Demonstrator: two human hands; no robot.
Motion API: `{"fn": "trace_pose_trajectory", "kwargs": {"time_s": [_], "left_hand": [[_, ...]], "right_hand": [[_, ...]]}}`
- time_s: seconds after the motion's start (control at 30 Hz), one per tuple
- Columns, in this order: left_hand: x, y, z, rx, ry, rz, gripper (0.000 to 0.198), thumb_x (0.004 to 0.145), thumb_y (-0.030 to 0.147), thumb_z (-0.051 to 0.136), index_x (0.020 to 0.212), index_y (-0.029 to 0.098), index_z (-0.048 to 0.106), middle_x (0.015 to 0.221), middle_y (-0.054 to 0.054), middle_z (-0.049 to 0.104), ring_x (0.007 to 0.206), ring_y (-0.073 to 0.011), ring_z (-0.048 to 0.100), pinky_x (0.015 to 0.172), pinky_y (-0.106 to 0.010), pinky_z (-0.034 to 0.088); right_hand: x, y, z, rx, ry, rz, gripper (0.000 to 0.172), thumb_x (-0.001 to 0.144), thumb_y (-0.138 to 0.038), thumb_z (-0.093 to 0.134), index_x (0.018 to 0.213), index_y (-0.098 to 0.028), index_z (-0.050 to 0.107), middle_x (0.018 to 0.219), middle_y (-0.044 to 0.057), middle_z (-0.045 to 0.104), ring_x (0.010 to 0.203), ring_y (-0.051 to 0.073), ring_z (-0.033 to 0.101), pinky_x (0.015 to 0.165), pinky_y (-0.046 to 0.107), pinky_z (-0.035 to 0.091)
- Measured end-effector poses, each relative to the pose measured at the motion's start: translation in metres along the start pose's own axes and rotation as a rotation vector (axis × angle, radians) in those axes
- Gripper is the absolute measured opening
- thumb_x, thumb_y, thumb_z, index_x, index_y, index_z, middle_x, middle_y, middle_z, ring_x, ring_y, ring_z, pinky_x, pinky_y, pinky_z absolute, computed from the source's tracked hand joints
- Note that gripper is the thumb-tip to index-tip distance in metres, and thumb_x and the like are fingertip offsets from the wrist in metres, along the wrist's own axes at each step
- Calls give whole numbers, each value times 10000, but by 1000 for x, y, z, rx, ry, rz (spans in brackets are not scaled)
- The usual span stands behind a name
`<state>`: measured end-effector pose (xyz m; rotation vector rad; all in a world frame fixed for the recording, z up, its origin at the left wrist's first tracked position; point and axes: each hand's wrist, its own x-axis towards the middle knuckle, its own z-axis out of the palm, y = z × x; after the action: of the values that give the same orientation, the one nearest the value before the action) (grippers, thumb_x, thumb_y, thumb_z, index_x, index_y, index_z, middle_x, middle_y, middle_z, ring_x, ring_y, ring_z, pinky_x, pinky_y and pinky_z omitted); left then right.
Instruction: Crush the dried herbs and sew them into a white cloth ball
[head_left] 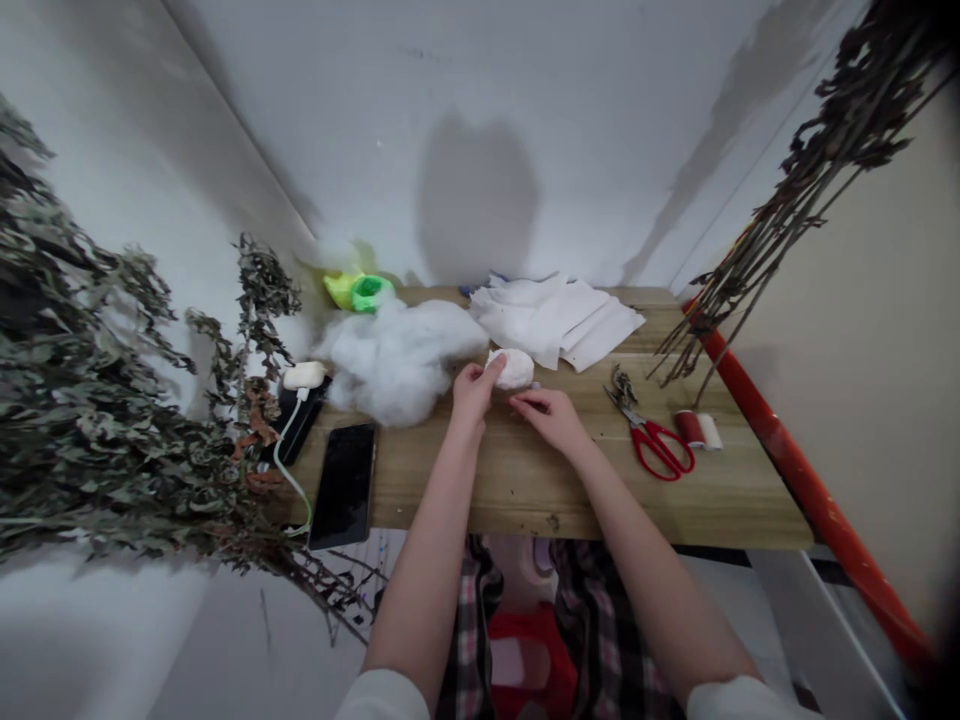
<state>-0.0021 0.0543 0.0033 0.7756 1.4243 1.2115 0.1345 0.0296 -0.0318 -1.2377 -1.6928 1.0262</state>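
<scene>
Centre of frame | left hand (474,388) grasps white pouch (513,369) | right hand (553,416) just beside it, grip unclear | probably best pinched firmly.

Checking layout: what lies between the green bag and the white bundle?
Head view: a pile of white stuffing, between green bag and the white bundle the left hand holds.

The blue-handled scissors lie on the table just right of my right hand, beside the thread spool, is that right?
No, the scissors have red handles, not blue. The head view shows them on the table just right of the right hand, beside the thread spool.
</scene>
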Motion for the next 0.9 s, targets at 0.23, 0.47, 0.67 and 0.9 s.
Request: {"fn": "trace_pose_trajectory", "kwargs": {"time_s": [0.23,0.47,0.67,0.9], "left_hand": [[-4,4,-1,-99,-125,-107,501,625,538,740,615,203,368,428,105,274,350,-13,182,387,-235,51],[-5,8,-5,-120,-245,-168,444,623,539,743,705,172,507,477,100,312,345,1,168,374,-221,25],[-4,10,-12,-87,-426,-190,456,618,553,742,715,164,525,487,94,332,349,5,170,366,-201,31],[-4,16,-28,121,-597,-196,467,575,552,769,729,131,640,487,51,407,388,-11,202,411,-231,45]], "right_hand": [[1,2,0,-4,-4,3,229,815,-342,599,786,-173,751,730,56,735,665,187,647,655,291,489],[4,8,0,-43,6,-8,226,808,-340,613,807,-170,762,830,72,756,772,241,690,741,345,519],[7,15,-2,-173,63,-1,197,745,-218,657,910,-156,745,934,89,750,855,269,700,784,353,536],[6,13,-9,-313,53,-42,120,732,-132,616,741,-158,733,773,110,747,717,254,688,660,304,493]]}}
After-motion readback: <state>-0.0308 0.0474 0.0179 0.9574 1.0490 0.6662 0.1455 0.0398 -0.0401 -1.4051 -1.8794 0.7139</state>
